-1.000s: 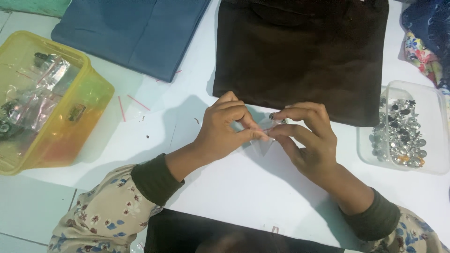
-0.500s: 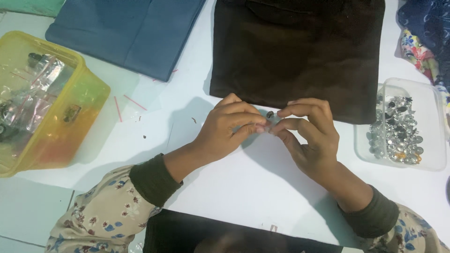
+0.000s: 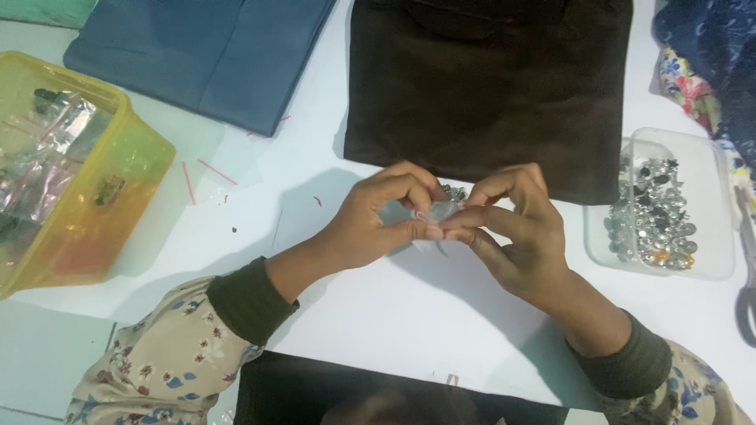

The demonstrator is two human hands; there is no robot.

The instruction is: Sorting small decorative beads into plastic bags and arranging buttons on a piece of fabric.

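Below the brown cloth's (image 3: 488, 86) edge, both hands' fingers (image 3: 429, 228) pinch a small clear packet (image 3: 439, 211).

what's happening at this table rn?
A person's left hand and right hand together pinch a small clear plastic packet holding silvery bits, just in front of a dark brown cloth. A clear tray of shiny beads sits on the person's right, a yellow tub of packets on the left, with a blue cloth behind.

Sewing worktable — folded cloths (image 3: 488, 86), tray of metal fasteners (image 3: 657, 208).
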